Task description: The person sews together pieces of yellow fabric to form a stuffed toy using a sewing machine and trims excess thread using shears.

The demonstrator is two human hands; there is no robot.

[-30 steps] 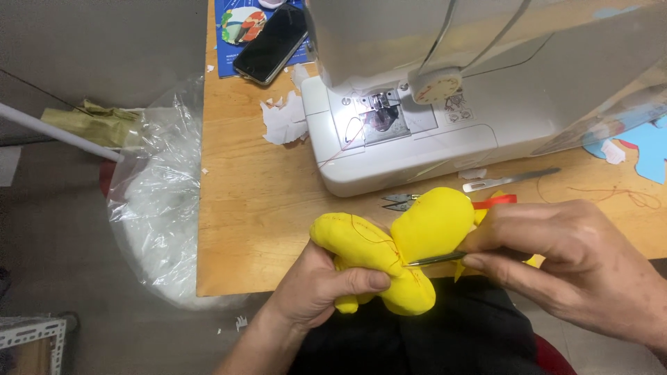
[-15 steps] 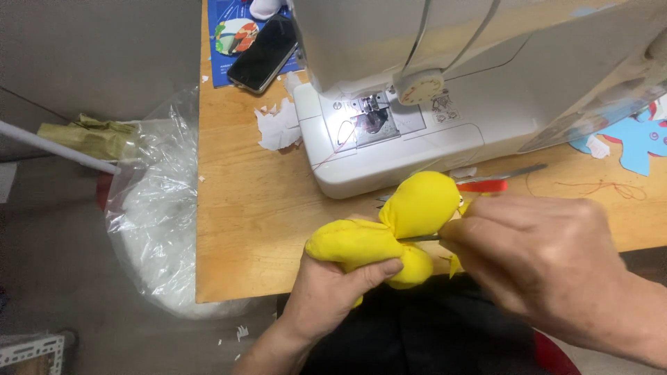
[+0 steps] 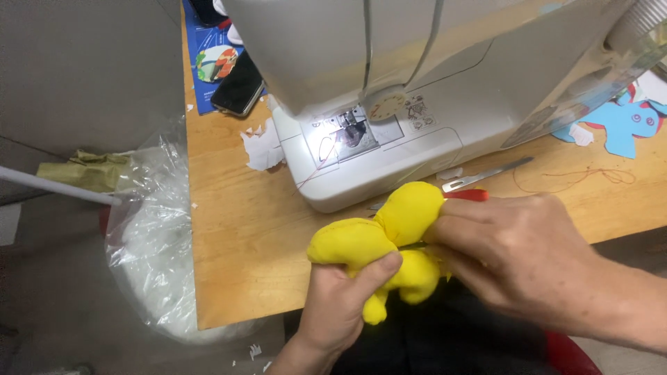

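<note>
The left hand [image 3: 340, 305] squeezed the yellow toy [image 3: 389, 239] from below. The right hand [image 3: 514, 260] pinched its right side. The toy lay sideways above the table [image 3: 236, 236] edge, near the sewing machine [image 3: 431, 90].

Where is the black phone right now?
In the head view the black phone lies at the upper left, on a blue printed sheet on the wooden table, just left of the white sewing machine.
</note>
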